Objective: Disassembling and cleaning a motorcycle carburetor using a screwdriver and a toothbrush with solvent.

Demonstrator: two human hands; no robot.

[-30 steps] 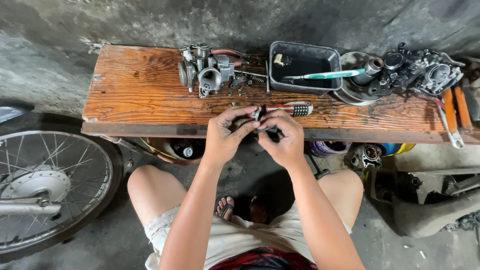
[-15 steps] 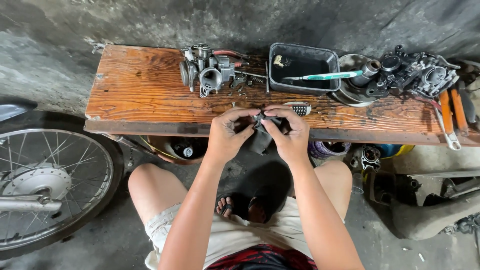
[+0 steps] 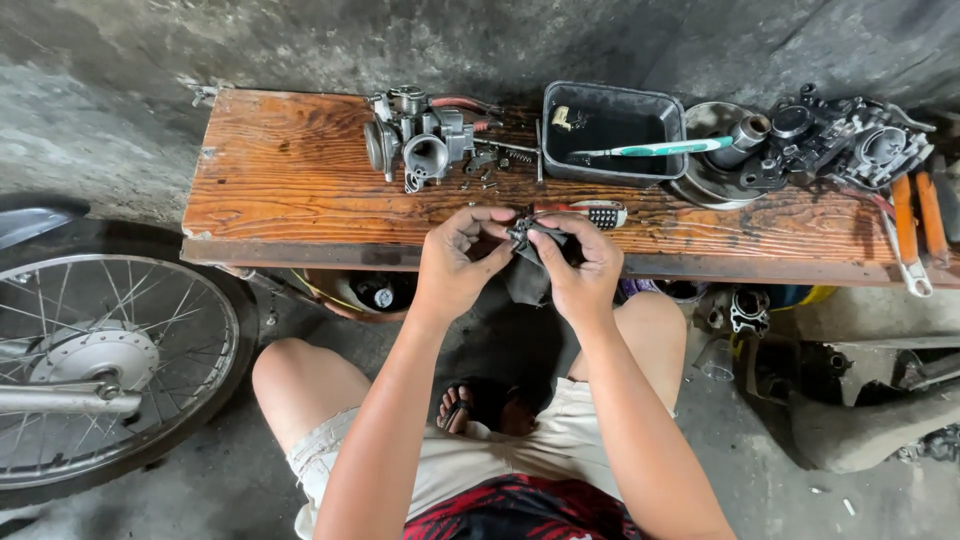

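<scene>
A small motorcycle repair workshop. A worn wooden bench [image 3: 300,190] holds a carburetor [image 3: 420,145] and engine parts [image 3: 850,145]; a spoked wheel [image 3: 100,360] stands on the concrete floor.

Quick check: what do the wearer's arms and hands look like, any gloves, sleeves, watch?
Both arms are bare to past the elbow: no sleeves in view. The left hand and right hand wear no gloves, and no watch, ring or wristband shows. Fingers look smudged with dark grime.

bench [image 3: 290,190] left bare; carb [image 3: 420,145], tray [image 3: 612,130], parts [image 3: 840,145] crowd right.
</scene>
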